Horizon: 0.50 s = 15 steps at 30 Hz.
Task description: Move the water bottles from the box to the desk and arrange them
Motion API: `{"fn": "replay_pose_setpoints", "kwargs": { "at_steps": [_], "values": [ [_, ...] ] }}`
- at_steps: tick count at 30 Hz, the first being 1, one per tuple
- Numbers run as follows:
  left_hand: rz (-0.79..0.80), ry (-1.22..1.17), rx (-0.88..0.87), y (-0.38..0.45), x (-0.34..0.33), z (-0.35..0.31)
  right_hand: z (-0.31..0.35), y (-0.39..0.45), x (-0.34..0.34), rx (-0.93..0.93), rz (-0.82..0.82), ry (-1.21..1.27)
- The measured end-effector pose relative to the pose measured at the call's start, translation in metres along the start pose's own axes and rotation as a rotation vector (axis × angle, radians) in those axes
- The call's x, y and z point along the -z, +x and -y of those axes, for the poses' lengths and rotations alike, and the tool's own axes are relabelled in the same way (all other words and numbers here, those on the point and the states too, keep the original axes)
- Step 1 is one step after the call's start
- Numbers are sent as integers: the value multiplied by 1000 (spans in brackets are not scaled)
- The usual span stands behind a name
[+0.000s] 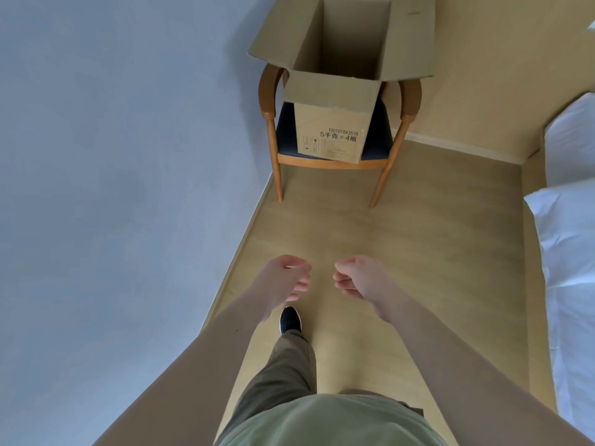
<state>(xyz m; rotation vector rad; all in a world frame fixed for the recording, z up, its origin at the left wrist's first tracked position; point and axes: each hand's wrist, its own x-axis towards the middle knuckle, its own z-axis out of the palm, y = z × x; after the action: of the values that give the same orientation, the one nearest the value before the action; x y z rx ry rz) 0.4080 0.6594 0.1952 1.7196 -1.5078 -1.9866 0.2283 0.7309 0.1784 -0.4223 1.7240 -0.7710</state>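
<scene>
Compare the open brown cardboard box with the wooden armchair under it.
The open brown cardboard box is printed with black text; the wooden armchair is unprinted, with a dark blue seat. The box sits on the seat; the armchair stands on the floor. Both sit in the corner.

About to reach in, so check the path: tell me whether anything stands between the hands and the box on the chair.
Nothing visible does. Bare floor lies between the left hand, the right hand and the open box on the chair. No bottles show inside.
</scene>
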Motion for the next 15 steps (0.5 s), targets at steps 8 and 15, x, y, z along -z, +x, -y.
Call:
{"fn": "replay_pose_setpoints", "kwargs": {
  "at_steps": [8, 15],
  "values": [
    [73, 61, -77, 85, 69, -94, 104, 75, -24, 31, -64, 79],
    [140, 39, -147, 143, 96, -170, 172, 119, -13, 78, -115, 133]
  ]
}}
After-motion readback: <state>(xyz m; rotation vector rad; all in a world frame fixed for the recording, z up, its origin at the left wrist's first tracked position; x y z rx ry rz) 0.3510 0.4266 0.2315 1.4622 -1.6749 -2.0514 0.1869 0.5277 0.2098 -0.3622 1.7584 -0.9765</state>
